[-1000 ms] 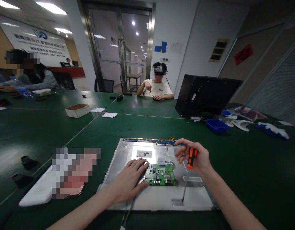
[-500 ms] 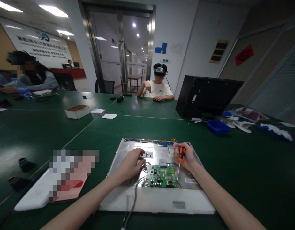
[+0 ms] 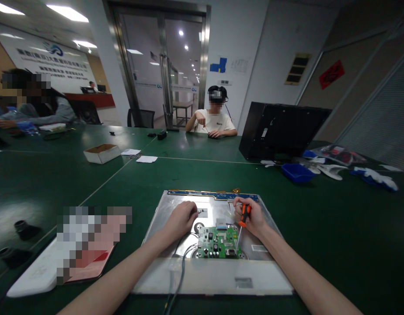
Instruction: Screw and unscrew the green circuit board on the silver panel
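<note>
Clasping a screwdriver (image 3: 245,213), the right hand (image 3: 255,219) tilts it over the green board (image 3: 218,240). The left hand (image 3: 180,221) is curled, its grip unclear.

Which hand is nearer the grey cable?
Left. The left hand is just beyond the grey cable; the right hand, holding the screwdriver, is near the far right corner of the green board.

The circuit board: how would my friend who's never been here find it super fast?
On the big green table, find the flat silver panel right in front. Around its middle lies the circuit board, with cables by its left edge. It's a green rectangle covered in tiny parts, unlike the long, thin blue strip along the panel's far edge.
</note>
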Tool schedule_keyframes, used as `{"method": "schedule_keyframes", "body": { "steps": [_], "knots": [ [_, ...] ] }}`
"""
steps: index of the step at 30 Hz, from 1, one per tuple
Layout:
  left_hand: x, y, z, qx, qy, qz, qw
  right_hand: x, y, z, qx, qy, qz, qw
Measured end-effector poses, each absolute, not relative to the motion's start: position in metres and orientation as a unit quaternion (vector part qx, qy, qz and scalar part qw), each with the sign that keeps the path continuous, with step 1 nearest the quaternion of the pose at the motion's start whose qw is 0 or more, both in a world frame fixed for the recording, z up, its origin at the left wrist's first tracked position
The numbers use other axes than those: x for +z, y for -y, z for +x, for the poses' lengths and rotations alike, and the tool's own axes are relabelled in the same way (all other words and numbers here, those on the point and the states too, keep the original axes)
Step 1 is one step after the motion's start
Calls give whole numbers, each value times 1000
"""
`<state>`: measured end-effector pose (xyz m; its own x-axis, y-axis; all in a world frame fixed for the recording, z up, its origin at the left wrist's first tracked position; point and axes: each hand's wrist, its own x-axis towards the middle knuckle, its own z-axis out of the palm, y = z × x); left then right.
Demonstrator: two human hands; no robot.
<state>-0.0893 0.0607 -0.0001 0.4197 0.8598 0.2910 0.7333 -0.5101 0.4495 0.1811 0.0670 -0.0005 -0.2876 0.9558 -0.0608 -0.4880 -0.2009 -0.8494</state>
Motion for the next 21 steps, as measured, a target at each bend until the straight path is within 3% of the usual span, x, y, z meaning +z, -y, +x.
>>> {"method": "schedule_keyframes", "body": {
  "steps": [11,21],
  "knots": [
    [-3,-66,-86,276,-487,810,174,-2,-76,183,707,377,-309,512],
    [13,-59,-94,304,-454,783,299,-5,-80,186,704,393,-310,504]
  ]
}}
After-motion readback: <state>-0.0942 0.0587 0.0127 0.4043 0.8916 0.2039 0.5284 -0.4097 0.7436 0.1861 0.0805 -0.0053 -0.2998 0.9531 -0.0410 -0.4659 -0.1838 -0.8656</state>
